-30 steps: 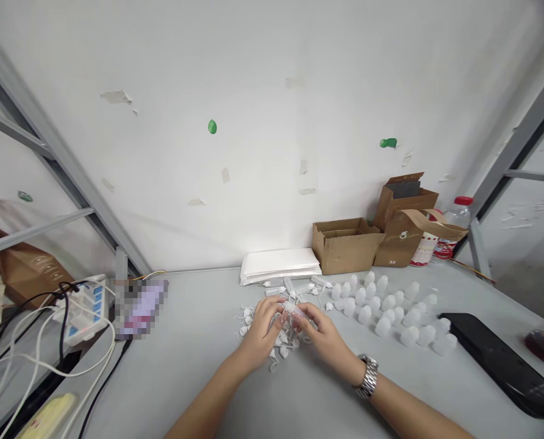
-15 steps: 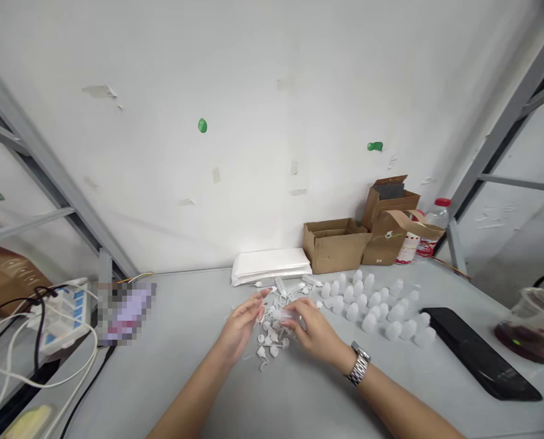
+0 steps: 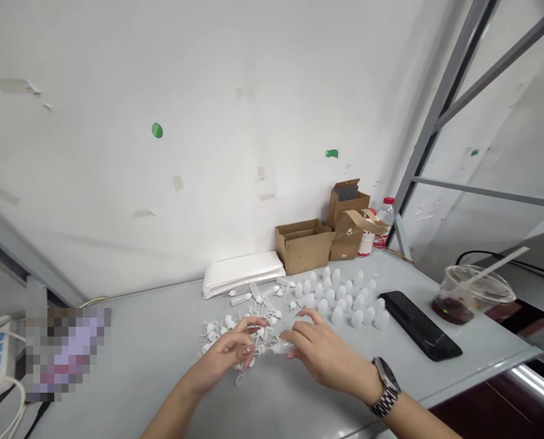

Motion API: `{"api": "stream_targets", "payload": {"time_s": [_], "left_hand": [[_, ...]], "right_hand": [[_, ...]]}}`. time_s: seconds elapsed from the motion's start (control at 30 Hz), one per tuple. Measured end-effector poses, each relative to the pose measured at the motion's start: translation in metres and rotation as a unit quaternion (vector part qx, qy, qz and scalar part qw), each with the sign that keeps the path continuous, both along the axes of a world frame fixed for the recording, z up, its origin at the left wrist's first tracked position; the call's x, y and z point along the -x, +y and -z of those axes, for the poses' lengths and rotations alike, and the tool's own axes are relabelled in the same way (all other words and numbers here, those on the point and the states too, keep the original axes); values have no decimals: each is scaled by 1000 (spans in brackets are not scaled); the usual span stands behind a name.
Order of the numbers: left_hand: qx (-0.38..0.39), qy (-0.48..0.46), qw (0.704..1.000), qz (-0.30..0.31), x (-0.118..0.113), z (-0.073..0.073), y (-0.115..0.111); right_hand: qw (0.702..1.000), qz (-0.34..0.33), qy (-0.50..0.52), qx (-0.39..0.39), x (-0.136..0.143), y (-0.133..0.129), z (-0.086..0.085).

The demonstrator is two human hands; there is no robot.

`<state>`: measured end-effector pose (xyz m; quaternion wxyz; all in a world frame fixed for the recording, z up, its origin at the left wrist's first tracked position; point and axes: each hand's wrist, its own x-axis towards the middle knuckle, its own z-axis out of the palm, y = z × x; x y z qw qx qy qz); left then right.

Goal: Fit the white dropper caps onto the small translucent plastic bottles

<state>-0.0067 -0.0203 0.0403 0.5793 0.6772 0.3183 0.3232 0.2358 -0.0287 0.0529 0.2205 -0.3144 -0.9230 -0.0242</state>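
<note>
My right hand (image 3: 320, 347), a metal-banded watch on its wrist, grips a small translucent plastic bottle (image 3: 280, 346) between thumb and fingers. The bottle lies sideways, its narrow end towards my left hand. Facing it, my left hand (image 3: 226, 353) has curved fingers held apart from the thumb, with nothing visible between them. Beneath and behind both hands spreads a pile of small white plastic caps with loop straps (image 3: 230, 323). A few translucent bottles with pointed tips (image 3: 241, 299) lie behind the pile. Beyond my right hand stand several frosted, round-topped small bottles (image 3: 337, 315).
White flat packs (image 3: 242, 272) and an open cardboard box (image 3: 304, 247) line the wall. Beside them are a brown paper bag (image 3: 345, 238) and a red-capped bottle (image 3: 385, 219). A black tray-like object (image 3: 421, 326) and a drink cup (image 3: 455, 305) occupy the right side.
The view has swung to the right. My left fingers have curled more, and the right hand's bottle now sits lower, nearer the front of the cap pile.
</note>
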Motion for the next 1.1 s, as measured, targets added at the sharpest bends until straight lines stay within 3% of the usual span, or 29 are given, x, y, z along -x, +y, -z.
{"api": "stream_targets", "payload": {"time_s": [0.07, 0.17, 0.23, 0.3, 0.37, 0.47, 0.6, 0.7, 0.8, 1.1], "left_hand": [[-43, 10, 999, -25, 5, -1, 2], [-115, 77, 982, -131, 12, 2, 10], [-168, 171, 948, -208, 13, 9, 17], [-248, 258, 898, -256, 11, 18, 22], [-323, 311, 853, -267, 9, 25, 24], [-379, 340, 819, -266, 9, 30, 25], [-399, 342, 802, -283, 12, 29, 25], [-395, 339, 799, -302, 14, 29, 26], [-392, 338, 797, -310, 16, 30, 27], [-392, 346, 795, -307, 13, 26, 24]], "right_hand": [[1000, 26, 3, 16, -21, 1, -2], [990, 92, 88, 55, -61, 7, -7], [975, 155, 154, 47, -88, 13, -13], [955, 227, 192, -13, -111, 21, -21], [933, 287, 215, -41, -130, 31, -30], [898, 356, 256, -15, -146, 54, -40], [896, 378, 229, 33, -151, 93, -40], [896, 428, 78, 91, -147, 124, -31], [890, 444, 13, 107, -142, 146, -19], [894, 422, -60, 136, -135, 167, 7]]}}
